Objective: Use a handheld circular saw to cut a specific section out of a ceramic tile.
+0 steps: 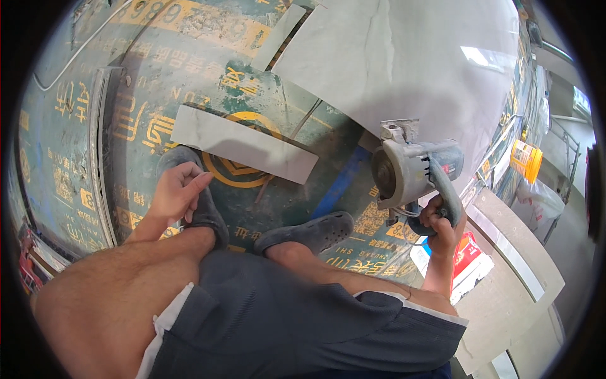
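My right hand point(438, 218) grips the rear handle of a grey handheld circular saw point(420, 164). The saw is at the near right edge of a large pale, glossy tile slab point(391, 57), and its metal base plate tilts upward at the far side. My left hand point(181, 191) is closed loosely above my left shoe, fingers curled in and nothing visible in them. Just beyond it, a narrow pale tile strip point(246, 144) lies slantwise on the green floor covering. Between my feet and the slab runs a blue strip point(344, 180).
A dark grey shoe point(306, 232) is on my right foot. A long metal profile point(100, 158) lies at left, a white cable point(82, 50) beyond it. Cut tile pieces point(505, 252) and a red-and-white package point(464, 259) lie at right; a yellow bucket point(526, 159) stands farther off.
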Motion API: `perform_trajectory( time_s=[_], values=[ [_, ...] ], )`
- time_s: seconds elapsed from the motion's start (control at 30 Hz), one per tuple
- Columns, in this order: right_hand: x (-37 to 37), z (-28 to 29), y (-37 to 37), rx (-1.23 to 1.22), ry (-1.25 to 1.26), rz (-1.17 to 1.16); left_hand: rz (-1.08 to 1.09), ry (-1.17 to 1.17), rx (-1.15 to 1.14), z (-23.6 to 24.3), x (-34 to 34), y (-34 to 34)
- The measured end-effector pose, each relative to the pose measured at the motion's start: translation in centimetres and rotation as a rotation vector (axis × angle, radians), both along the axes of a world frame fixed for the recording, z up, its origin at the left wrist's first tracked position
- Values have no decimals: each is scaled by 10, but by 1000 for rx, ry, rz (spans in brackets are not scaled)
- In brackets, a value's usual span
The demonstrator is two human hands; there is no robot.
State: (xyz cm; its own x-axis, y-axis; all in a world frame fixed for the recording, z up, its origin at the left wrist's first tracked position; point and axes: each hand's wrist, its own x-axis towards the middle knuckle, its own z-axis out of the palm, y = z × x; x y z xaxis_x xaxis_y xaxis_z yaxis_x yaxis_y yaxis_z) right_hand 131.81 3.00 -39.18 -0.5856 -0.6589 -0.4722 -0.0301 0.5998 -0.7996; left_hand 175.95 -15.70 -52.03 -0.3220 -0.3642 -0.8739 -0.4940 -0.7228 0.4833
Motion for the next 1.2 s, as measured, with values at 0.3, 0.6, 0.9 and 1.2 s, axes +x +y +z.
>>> perform_trajectory(
  time_s=[0.3,0.6,0.9,1.2],
  values=[
    [-11,-12,1,33,0,74,10,13,3,0,-1,1],
    [-13,-16,2,61,68,143,4,10,10,-2,0,0],
    [-6,2,12,64,32,41,-47,-70,18,0,1,-6],
    [-5,27,25,-124,-242,-394,-237,-135,39,-7,-5,-11]
  ],
)
